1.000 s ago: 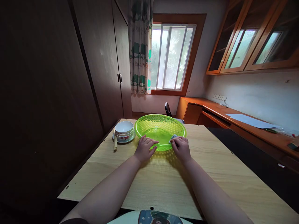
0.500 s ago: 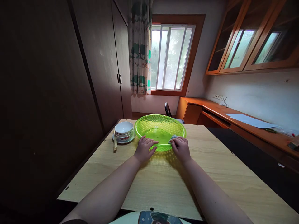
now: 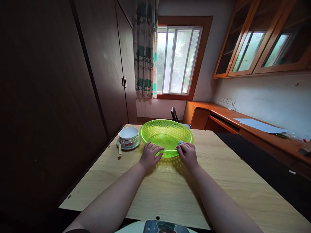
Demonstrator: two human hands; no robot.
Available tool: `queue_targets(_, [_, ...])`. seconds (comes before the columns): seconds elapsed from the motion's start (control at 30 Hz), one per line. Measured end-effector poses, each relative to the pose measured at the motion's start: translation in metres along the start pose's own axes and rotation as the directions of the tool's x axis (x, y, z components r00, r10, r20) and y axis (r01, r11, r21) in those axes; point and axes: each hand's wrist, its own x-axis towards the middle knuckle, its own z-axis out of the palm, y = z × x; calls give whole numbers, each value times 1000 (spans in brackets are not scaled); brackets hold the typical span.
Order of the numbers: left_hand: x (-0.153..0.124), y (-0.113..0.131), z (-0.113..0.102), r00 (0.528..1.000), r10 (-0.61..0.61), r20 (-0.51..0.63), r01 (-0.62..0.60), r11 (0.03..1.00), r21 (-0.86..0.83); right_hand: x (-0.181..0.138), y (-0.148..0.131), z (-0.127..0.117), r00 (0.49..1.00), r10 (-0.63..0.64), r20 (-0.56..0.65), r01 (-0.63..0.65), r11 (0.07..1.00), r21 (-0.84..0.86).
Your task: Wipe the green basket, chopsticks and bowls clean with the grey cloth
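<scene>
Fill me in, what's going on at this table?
A person has both hands at the near rim of a green basin on the table. The right hand pinches what looks like a cloth at the rim, while the left hand is open beside it, holding nothing loose. To the left, bowls stand stacked on a plate, with chopsticks alongside them, sticking out past its edge.

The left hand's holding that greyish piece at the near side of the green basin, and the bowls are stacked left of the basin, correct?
Not quite: the right hand holds the greyish piece at the near side of the green basin, as the head view shows. The bowls are stacked left of the basin.
</scene>
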Motion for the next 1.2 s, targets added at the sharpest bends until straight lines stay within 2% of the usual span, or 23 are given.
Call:
queue_targets(0.9, [0, 0, 1, 1000, -1, 6, 1, 1000, -6, 2, 6, -1, 1000, -15, 19, 15, 1000, -2])
queue_targets(1.2, [0, 1, 0, 1000, -2, 5, 2, 1000, -13, 2, 6, -2, 1000, -19, -14, 19, 1000, 8])
